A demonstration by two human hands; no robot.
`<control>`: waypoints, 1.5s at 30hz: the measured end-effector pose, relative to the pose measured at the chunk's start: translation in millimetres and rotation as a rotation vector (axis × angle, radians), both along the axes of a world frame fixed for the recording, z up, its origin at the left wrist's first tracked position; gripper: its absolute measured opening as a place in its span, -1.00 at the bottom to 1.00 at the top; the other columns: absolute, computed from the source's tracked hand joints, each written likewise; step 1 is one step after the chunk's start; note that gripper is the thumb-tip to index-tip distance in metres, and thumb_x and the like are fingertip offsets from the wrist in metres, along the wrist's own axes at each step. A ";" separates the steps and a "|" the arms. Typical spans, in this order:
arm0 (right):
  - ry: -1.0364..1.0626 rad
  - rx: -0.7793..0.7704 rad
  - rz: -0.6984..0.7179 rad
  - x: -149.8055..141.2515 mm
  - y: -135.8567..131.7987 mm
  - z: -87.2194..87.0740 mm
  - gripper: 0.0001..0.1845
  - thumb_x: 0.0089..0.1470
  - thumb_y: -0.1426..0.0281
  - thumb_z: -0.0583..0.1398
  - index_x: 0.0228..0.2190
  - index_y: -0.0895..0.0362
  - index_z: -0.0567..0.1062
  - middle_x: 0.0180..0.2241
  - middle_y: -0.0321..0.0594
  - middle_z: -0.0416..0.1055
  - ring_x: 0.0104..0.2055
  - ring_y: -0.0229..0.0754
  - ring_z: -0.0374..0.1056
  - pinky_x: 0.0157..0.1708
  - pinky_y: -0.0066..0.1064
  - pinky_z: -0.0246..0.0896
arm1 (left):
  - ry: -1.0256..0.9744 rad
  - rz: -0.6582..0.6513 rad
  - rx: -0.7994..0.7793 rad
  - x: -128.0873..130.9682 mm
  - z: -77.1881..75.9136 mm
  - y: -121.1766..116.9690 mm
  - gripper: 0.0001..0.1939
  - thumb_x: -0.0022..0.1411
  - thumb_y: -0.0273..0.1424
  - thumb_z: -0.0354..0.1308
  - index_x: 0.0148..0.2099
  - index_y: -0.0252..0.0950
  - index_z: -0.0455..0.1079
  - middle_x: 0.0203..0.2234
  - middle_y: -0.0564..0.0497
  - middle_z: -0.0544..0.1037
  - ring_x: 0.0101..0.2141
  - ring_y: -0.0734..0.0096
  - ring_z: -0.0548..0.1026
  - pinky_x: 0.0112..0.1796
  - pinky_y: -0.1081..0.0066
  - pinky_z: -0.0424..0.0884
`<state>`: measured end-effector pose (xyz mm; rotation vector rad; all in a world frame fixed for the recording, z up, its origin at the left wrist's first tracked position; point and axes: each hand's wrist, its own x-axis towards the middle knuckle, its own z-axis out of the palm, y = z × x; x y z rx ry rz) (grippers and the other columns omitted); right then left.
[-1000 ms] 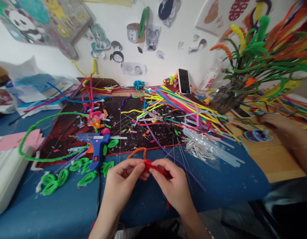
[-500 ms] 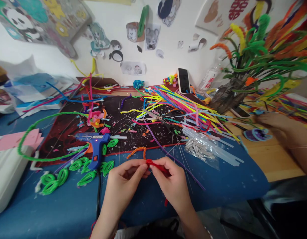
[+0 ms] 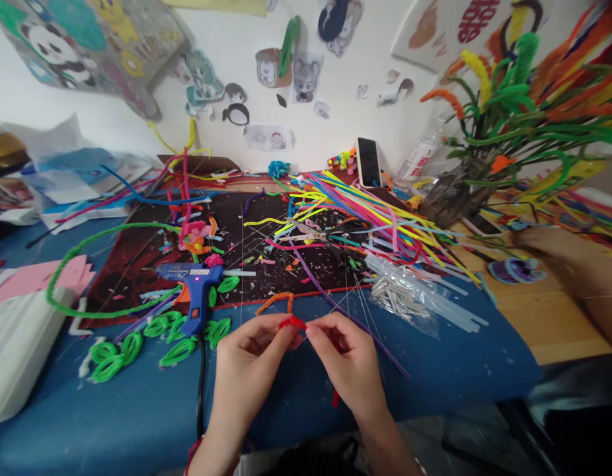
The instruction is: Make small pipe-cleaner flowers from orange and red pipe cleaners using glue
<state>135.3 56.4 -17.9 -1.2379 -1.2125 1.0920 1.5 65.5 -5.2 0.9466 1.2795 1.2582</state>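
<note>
Between my hands is a red pipe cleaner [image 3: 293, 322], bent at its upper end. My left hand [image 3: 259, 354] pinches that bent part between thumb and fingers. My right hand [image 3: 343, 357] is closed on the same pipe cleaner just to the right, and its tail hangs below the palm. An orange pipe cleaner [image 3: 275, 301], bent at one end, lies just beyond my fingertips. To the left rests a blue hot glue gun [image 3: 197, 297] with a small lit light, among green looped leaf shapes [image 3: 177, 352]. The fingers hide part of the red piece.
Scissors [image 3: 310, 235] and a heap of coloured pipe cleaners [image 3: 355, 205] lie ahead on the dark mat [image 3: 227, 264]. A clear bag of white sticks [image 3: 395, 294] is at right. Another person's arm [image 3: 568, 264] reaches in at far right, near a vase of pipe-cleaner stems [image 3: 464, 178].
The red pipe cleaner's bent end now shows as a wider curve at my left fingertips. My right fingertips have drawn slightly right. The whole view has shifted a little.
</note>
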 end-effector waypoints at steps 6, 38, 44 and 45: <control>-0.013 -0.045 0.050 1.9 4.4 -1.6 -0.79 0.10 0.28 0.22 -0.50 0.12 0.47 -0.58 -0.31 0.44 -0.56 -0.29 0.33 -0.56 -0.50 0.22 | -0.084 -0.052 -0.005 -0.7 -2.0 2.6 -0.91 -0.01 -0.42 0.38 -0.39 -0.30 0.57 -0.54 0.03 0.65 -0.51 0.39 0.61 -0.39 0.48 0.57; -0.411 0.291 0.009 -4.3 8.0 48.8 -0.87 0.09 0.42 0.24 -0.47 0.11 0.59 -0.51 -0.28 0.44 -0.52 -0.28 0.28 -0.52 -0.45 0.13 | -0.278 0.022 0.109 -6.1 10.4 -5.2 -0.85 -0.07 -0.47 0.41 -0.38 -0.30 0.52 -0.53 0.07 0.62 -0.50 0.49 0.57 -0.40 0.58 0.50; -0.435 0.416 -0.060 -18.4 4.7 40.2 -0.87 0.13 0.47 0.18 -0.41 0.14 0.54 -0.43 -0.22 0.43 -0.47 -0.27 0.31 -0.48 -0.46 0.18 | -0.154 0.062 0.180 -7.2 6.7 -4.3 -0.83 -0.04 -0.45 0.39 -0.33 -0.31 0.52 -0.45 0.01 0.66 -0.40 0.40 0.62 -0.31 0.53 0.53; -0.442 0.438 -0.054 -19.3 5.8 38.7 -0.87 0.14 0.48 0.16 -0.40 0.14 0.53 -0.42 -0.21 0.43 -0.45 -0.26 0.33 -0.47 -0.46 0.19 | -0.140 0.063 0.188 -7.5 5.9 -3.8 -0.82 -0.04 -0.44 0.39 -0.31 -0.31 0.52 -0.44 -0.01 0.67 -0.39 0.38 0.62 -0.31 0.53 0.53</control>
